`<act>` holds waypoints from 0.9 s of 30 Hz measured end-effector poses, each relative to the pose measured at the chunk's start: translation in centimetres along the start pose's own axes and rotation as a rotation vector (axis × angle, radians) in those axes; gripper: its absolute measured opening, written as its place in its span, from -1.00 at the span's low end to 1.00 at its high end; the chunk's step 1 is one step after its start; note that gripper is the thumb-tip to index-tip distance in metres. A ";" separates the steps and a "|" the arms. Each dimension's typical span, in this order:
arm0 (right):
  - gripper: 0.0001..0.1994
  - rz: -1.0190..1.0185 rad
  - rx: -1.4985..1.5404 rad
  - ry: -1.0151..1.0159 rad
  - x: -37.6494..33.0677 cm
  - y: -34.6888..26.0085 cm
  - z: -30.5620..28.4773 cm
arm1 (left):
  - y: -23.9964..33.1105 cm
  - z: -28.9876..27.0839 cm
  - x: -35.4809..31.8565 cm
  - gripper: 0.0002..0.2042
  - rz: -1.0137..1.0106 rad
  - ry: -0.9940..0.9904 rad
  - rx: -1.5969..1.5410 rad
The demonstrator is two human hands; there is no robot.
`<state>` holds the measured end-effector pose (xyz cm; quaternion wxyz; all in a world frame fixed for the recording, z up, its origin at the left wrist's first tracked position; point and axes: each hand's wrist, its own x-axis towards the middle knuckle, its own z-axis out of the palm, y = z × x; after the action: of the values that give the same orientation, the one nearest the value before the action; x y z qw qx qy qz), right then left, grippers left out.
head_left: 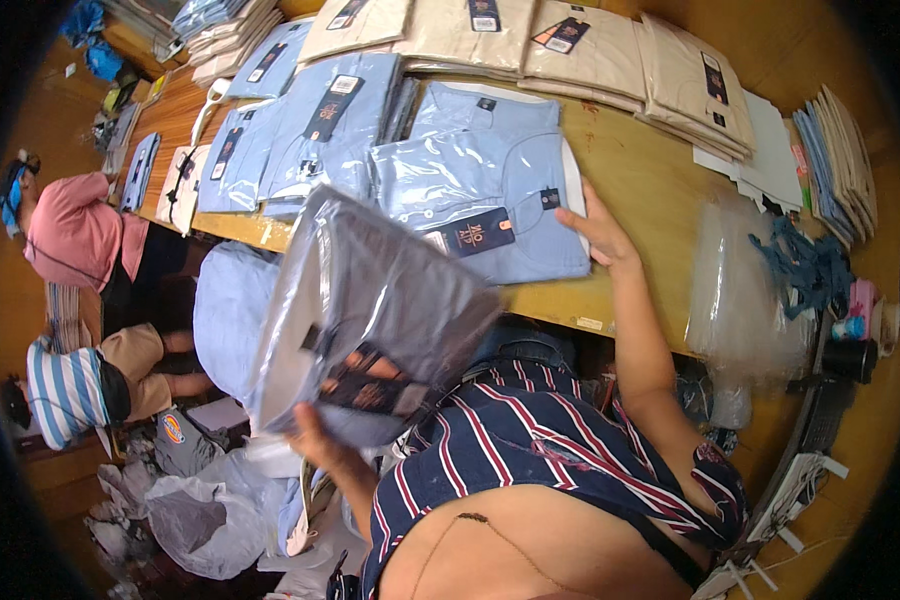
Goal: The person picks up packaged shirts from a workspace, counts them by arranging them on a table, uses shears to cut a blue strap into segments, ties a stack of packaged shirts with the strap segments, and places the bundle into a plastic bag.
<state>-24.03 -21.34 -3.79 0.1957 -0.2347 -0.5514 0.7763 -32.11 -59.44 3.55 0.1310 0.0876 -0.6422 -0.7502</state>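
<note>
The left hand (315,440) holds one grey folded shirt (370,310) in a glossy clear bag, its grip pinching the lower edge, raised just before the wooden tabletop (650,190). The right hand (598,232) lies flat, fingers spread, on one bagged light-blue shirt (470,190) with a dark rectangular tag.

You've got 1 grey bagged shirt (370,300) up front, approx 6 light-blue bagged shirts (480,190) on the table (650,180), and 4 beige shirt stacks (590,50) at the back. Also 1 pile of clear bags (735,290), plus 2 other people (75,230) at your left.
</note>
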 end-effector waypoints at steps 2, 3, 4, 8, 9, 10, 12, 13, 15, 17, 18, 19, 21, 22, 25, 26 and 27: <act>-0.35 -0.091 -0.143 0.013 -0.8 -0.7 -0.2 | 2.0 -6.1 2.6 -0.61 0.254 -0.168 0.177; -0.34 -0.114 -0.173 -0.002 -0.9 -1.6 -0.5 | 3.4 -6.3 2.1 -0.63 0.349 -0.055 0.174; -0.32 -0.137 -0.201 -0.018 -1.3 -2.7 -0.7 | 5.1 -6.3 1.5 -0.65 0.445 0.058 0.175; -0.40 -0.212 -0.317 0.063 -5.4 -12.1 0.4 | 7.5 -8.1 0.9 -0.74 0.389 0.126 0.471; -0.40 -0.230 -0.384 0.048 -6.2 -13.9 0.1 | 7.8 -8.2 0.9 -0.75 0.363 0.130 0.503; -0.40 -0.250 -0.456 0.062 -7.1 -15.8 -0.2 | 7.7 -7.6 1.3 -0.77 0.332 0.106 0.526; -0.39 -0.337 -0.584 0.051 -7.4 -18.2 0.0 | 7.5 -7.1 1.2 -0.78 0.363 0.162 0.575; -0.38 -0.378 -0.649 0.039 -7.3 -19.3 0.2 | 7.5 -7.1 1.2 -0.79 0.366 0.200 0.600; -0.36 -0.339 -0.773 -0.078 -6.1 -21.7 0.3 | 7.4 -7.1 1.3 -0.84 0.306 0.264 0.518; -0.34 -0.404 -0.780 -0.182 -3.5 -23.6 0.3 | 6.6 -8.0 2.9 -0.82 0.145 0.305 0.349; -0.32 -0.487 -0.713 -0.220 -1.6 -24.0 0.4 | 6.8 -7.1 3.2 -0.79 0.061 0.353 0.245; -0.31 -0.505 -0.689 -0.290 0.7 -24.6 0.6 | 6.6 -7.1 3.6 -0.72 0.075 0.390 0.213; -0.31 -0.443 -0.710 -0.412 5.1 -24.1 2.0 | 6.6 -7.4 4.2 -0.66 0.148 0.242 0.123; -0.31 -0.411 -0.743 -0.438 7.2 -23.3 2.6 | 7.0 -6.9 4.1 -0.67 0.121 0.191 0.048; -0.24 -0.316 -1.287 -0.370 14.1 -17.7 0.2 | 7.3 -6.6 3.8 -0.68 0.124 0.119 -0.118; -0.21 -0.379 -1.416 -0.441 15.6 -13.3 -0.6 | 7.5 -6.3 3.8 -0.68 0.110 0.096 -0.177; -0.17 -0.448 -1.546 -0.499 16.8 -9.1 -1.4 | 7.6 -6.2 4.0 -0.68 0.098 0.076 -0.167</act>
<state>-36.46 -7.95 1.98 0.0014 -0.0092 -0.9883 0.1521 -33.44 -67.55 10.16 0.1986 0.0735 -0.5754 -0.7900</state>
